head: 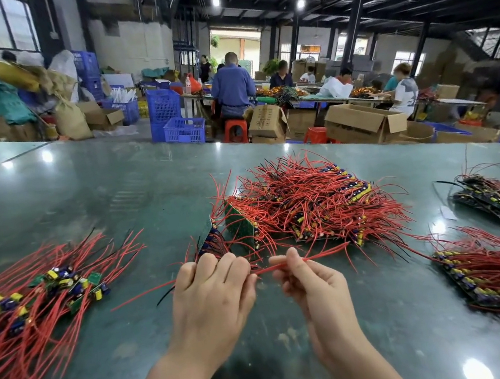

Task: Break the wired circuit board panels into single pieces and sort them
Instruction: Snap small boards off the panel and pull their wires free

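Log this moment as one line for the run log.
left hand grips board strip | right hand pinches red wires | singles pile left | panels ahead

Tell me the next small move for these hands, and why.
Probably snap off one board: the left hand grips a panel strip and the right hand pinches its red wire; then lay it on the left pile.

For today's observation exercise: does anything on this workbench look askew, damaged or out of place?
One thing: a green board panel stands tilted on its edge at the near side of the central heap, while the panels in the right stack lie flat. The left hand and right hand pinch red wires. No damage visible.
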{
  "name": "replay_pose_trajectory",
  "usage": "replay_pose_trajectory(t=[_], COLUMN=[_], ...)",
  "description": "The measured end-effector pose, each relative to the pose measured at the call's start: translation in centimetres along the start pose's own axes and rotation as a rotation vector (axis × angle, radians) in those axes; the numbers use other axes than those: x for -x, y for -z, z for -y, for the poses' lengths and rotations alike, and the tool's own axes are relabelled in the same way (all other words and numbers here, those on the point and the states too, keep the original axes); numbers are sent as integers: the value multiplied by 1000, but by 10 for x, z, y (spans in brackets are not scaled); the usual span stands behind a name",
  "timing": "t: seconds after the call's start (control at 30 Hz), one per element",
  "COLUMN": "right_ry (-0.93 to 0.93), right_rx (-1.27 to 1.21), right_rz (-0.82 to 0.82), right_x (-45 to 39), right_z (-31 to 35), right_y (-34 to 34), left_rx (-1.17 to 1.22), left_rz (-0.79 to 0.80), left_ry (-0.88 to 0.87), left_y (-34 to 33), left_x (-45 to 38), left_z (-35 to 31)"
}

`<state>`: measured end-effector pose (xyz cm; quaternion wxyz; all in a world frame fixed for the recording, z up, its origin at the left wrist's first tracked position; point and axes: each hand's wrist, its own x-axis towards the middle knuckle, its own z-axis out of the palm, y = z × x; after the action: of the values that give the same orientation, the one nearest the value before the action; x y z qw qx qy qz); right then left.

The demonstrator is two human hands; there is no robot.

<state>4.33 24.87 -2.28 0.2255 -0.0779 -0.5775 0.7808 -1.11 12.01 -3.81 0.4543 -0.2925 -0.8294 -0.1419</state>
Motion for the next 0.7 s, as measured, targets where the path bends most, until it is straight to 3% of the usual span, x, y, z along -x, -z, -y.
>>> replay_pose_trajectory(t=[0.27,0.5,0.7], right_ry=[129,113,127], right_rx=[114,-52,-82], right_rz=[-59,-15,-134], right_x=[-7,-11,-14], right_z=[2,5,6], right_y=[9,16,18], left_rx=[76,225,210], left_rz=[59,98,110], left_ry=[38,107,135], left_y=[-1,-2,-4], left_x=[2,5,7], left_z=[3,6,12])
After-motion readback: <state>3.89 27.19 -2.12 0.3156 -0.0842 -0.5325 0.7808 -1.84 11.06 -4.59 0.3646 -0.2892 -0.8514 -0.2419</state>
